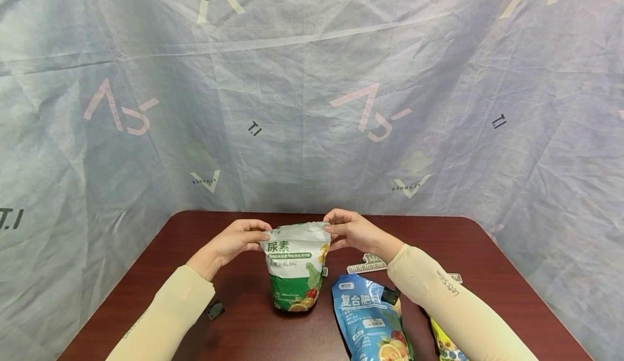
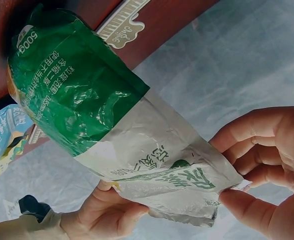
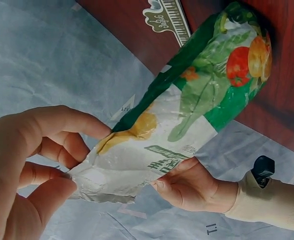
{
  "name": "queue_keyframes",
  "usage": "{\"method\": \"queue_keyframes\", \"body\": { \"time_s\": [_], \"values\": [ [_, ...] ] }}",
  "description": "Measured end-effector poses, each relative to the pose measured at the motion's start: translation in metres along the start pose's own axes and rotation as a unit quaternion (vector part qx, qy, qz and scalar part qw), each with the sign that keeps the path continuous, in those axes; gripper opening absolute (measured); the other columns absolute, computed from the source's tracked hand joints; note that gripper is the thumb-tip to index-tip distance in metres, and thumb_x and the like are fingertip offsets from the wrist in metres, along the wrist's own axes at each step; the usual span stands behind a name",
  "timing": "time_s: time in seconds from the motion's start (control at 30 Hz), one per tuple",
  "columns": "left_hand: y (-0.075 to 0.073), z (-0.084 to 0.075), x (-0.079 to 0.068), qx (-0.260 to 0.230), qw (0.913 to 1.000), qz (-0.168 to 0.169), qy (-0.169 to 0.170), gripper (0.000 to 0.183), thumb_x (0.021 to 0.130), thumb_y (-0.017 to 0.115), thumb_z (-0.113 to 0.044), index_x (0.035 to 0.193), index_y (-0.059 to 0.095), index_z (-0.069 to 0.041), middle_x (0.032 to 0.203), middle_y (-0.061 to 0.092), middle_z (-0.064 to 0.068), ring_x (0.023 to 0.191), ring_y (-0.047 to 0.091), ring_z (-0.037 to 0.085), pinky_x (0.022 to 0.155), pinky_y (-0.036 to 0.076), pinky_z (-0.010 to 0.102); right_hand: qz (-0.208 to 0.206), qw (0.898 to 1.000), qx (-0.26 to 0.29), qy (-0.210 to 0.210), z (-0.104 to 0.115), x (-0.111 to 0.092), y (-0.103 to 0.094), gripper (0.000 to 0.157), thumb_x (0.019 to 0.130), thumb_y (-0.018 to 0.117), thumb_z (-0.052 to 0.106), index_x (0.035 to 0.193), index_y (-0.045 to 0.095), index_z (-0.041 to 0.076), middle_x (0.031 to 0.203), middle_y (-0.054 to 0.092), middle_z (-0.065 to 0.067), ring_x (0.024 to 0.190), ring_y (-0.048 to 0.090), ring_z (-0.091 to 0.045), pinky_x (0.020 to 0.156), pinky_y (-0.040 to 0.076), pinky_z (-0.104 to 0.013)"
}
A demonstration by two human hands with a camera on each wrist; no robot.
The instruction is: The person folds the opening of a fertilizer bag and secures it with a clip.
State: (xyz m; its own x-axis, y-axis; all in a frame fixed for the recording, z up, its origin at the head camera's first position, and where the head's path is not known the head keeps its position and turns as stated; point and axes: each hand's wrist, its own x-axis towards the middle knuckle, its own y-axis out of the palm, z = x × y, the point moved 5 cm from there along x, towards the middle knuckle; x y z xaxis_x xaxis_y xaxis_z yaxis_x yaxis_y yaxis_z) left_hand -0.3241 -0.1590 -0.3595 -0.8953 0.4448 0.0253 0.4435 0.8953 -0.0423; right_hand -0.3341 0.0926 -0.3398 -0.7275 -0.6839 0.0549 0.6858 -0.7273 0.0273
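A green and white fertilizer bag point(image 1: 294, 269) with vegetable pictures stands upright on the table in the head view. My left hand point(image 1: 239, 239) pinches its top left corner between thumb and fingers. At the opposite top corner, my right hand point(image 1: 353, 231) pinches the white film. Both wrist views show the bag's crinkled top edge stretched between the two hands, with the left thumb point(image 2: 247, 207) on the front side and the right thumb point(image 3: 54, 192) at the other corner. Close to the right forearm lies a blue fertilizer bag point(image 1: 363, 312).
A clip shaped like a piano keyboard point(image 1: 368, 263) lies behind the blue bag. Part of a second such clip point(image 1: 456, 278) shows beyond the right sleeve. A yellow bag point(image 1: 446, 342) sits partly hidden under that forearm. Printed grey cloth point(image 1: 302, 133) hangs behind the table point(image 1: 234, 307).
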Motion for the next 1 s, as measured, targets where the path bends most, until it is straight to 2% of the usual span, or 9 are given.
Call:
{"method": "queue_keyframes", "body": {
  "time_s": [0.1, 0.27, 0.57, 0.77, 1.0],
  "values": [
    [0.0, 0.0, 0.0, -0.003, 1.0, 0.0, -0.006, 0.02, 0.086, 0.061, -0.005, 0.103, 0.056, 0.003, 0.093, 0.062, 0.009, 0.079, 0.062, 0.018, 0.077, 0.049, 0.039, 0.005, 1.0, 0.0, -0.003, -0.001, 0.001, 0.0, 0.009, 0.092, 0.052, 0.008, 0.1, 0.057, 0.011, 0.087, 0.053, -0.006, 0.078, 0.06, -0.021, 0.077, 0.049, -0.049],
    [0.0, 0.001, 0.0, -0.011, 0.9998, 0.003, -0.015, 0.021, 0.086, 0.061, -0.004, 0.104, 0.056, 0.004, 0.094, 0.063, 0.009, 0.079, 0.062, 0.018, 0.08, 0.048, 0.043, -0.021, 0.999, 0.007, 0.025, -0.004, 0.002, -0.001, 0.008, 0.092, 0.051, 0.006, 0.099, 0.055, 0.009, 0.089, 0.056, -0.007, 0.076, 0.06, -0.021, 0.078, 0.048, -0.051],
    [0.0, 0.002, -0.002, -0.024, 0.9994, 0.006, -0.024, 0.017, 0.086, 0.06, -0.002, 0.103, 0.058, 0.0, 0.093, 0.063, 0.008, 0.078, 0.062, 0.018, 0.076, 0.049, 0.038, -0.028, 0.998, 0.013, 0.046, -0.006, 0.003, -0.001, 0.007, 0.093, 0.05, 0.004, 0.097, 0.055, 0.008, 0.088, 0.058, -0.008, 0.074, 0.061, -0.02, 0.08, 0.046, -0.054],
    [0.0, 0.003, -0.002, -0.036, 0.9988, 0.012, -0.031, 0.018, 0.086, 0.059, -0.002, 0.104, 0.057, 0.002, 0.093, 0.063, 0.008, 0.079, 0.062, 0.018, 0.074, 0.05, 0.034, -0.03, 0.998, 0.024, 0.056, -0.006, 0.003, 0.0, 0.009, 0.093, 0.049, 0.004, 0.095, 0.056, 0.009, 0.084, 0.059, -0.006, 0.072, 0.062, -0.019, 0.077, 0.049, -0.049],
    [-0.001, 0.007, -0.001, -0.042, 0.9981, 0.009, -0.044, 0.02, 0.087, 0.058, -0.002, 0.106, 0.056, 0.003, 0.092, 0.063, 0.008, 0.077, 0.062, 0.016, 0.073, 0.05, 0.034, -0.032, 0.996, 0.026, 0.074, -0.011, 0.004, 0.0, 0.008, 0.093, 0.05, 0.004, 0.093, 0.056, 0.009, 0.081, 0.061, -0.005, 0.07, 0.061, -0.018, 0.079, 0.048, -0.051]
  ]
}}
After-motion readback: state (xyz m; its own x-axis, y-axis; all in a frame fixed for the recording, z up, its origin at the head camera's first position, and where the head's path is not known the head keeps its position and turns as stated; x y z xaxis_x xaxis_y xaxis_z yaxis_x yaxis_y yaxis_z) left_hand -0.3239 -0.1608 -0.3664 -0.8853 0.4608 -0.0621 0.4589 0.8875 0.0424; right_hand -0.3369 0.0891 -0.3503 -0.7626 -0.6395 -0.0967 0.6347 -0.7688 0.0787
